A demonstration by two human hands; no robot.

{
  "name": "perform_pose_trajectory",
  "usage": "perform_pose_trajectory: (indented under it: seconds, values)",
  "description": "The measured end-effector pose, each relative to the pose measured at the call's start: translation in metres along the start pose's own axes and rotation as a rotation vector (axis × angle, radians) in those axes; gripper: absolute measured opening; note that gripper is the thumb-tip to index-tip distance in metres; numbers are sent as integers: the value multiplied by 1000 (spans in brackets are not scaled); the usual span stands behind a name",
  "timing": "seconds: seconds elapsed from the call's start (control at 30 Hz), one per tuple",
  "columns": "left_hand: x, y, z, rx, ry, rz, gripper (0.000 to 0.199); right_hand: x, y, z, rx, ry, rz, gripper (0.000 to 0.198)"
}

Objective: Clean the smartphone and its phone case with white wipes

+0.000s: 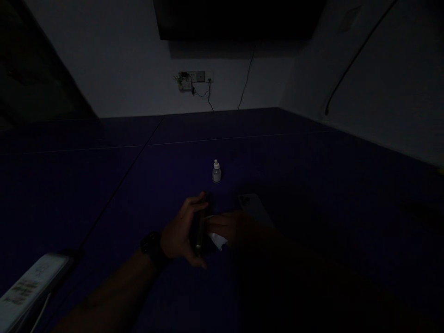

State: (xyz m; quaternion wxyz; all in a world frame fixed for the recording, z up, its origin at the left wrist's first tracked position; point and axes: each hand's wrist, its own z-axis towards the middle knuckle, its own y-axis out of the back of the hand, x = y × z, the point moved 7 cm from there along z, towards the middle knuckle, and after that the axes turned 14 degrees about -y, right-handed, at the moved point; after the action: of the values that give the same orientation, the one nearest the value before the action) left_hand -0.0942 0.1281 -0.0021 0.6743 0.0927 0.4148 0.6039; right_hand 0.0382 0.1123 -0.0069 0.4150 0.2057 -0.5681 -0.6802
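My left hand (180, 230), with a dark watch (151, 243) on its wrist, grips a dark, thin phone (200, 231) by its ends. The phone stands tilted, with one narrow edge towards me. On its right side, my right hand (224, 225) presses a white wipe (218, 239) against the phone, fingers closed over it. Beyond both hands a small clear bottle (217, 175) with a white cap and label stands upright. Just right of my right hand lies a second, pale phone (255, 208), camera side up, partly covered by my arm.
The room is very dark. A purple-blue surface (104, 185) reaches to the wall. At the lower left lies a white box-like packet (34, 282) with a white cable beside it. Sockets (196, 77) with cables sit below a dark screen (239, 21).
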Motion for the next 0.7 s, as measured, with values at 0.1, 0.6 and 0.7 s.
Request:
perform_pose_trajectory:
  seconds: [0.1, 0.6, 0.7]
  values:
    - [0, 7, 0, -61, 29, -49, 118, 5, 4, 3, -108, -7, -10, 24]
    - [2, 2, -3, -272, 143, -355, 109, 8, 8, 3, -152, -75, 126, 24]
    - [7, -3, -7, -170, 131, -287, 121, 5, 11, 3, -210, -143, 299, 19]
